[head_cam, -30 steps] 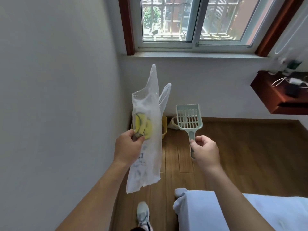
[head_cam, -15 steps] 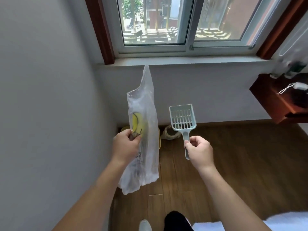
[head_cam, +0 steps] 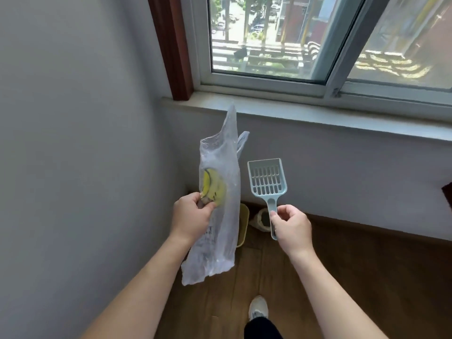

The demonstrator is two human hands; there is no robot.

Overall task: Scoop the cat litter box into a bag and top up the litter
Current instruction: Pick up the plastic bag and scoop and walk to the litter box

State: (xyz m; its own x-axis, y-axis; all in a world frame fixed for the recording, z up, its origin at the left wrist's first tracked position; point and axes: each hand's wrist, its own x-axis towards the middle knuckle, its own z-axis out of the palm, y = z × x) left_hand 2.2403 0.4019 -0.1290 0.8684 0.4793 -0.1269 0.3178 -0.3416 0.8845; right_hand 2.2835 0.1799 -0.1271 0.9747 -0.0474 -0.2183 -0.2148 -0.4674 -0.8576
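Left hand pinches plastic bag mid-height, bag hanging upright. Right hand curled round scoop handle, head up. Yellow tub, likely the litter box, on floor ahead and below, mostly hidden behind bag, nearer left hand; long axis can't tell.

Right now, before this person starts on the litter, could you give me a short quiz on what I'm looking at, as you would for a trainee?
1. True or false: the left hand grips the clear plastic bag.
2. The slotted scoop, pinched by its handle in the right hand, is: A) heaped with litter, B) empty and held upright, C) resting on the windowsill.
3. Fill the gap: the yellow tub on the floor is partly hidden behind the ____.

Key: 1 true; 2 B; 3 bag.
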